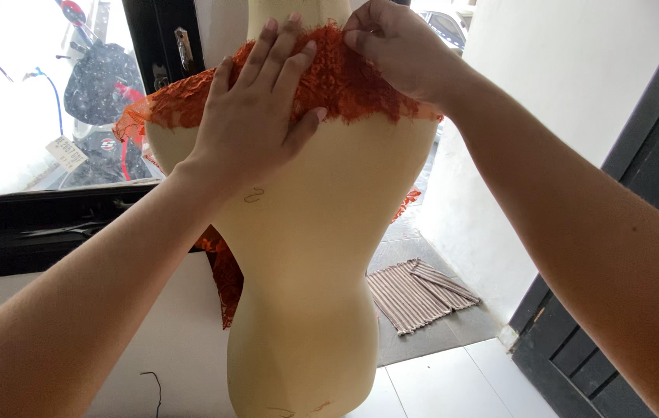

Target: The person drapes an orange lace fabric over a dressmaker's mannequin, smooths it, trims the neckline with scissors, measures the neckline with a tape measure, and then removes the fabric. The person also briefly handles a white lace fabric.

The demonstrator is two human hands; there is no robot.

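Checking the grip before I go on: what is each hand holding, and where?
Right hand pinches the top edge of the orange lace fabric; left hand presses it flat against the cream dress form.

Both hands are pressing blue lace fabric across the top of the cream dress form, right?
Not quite: the head view shows the lace fabric is orange, not blue. The left hand and right hand do press it across the cream dress form.

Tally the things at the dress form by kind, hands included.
Hands: 2, left hand and right hand
Orange lace fabric: 1
Cream dress form: 1
Striped floor mat: 1
Total: 5
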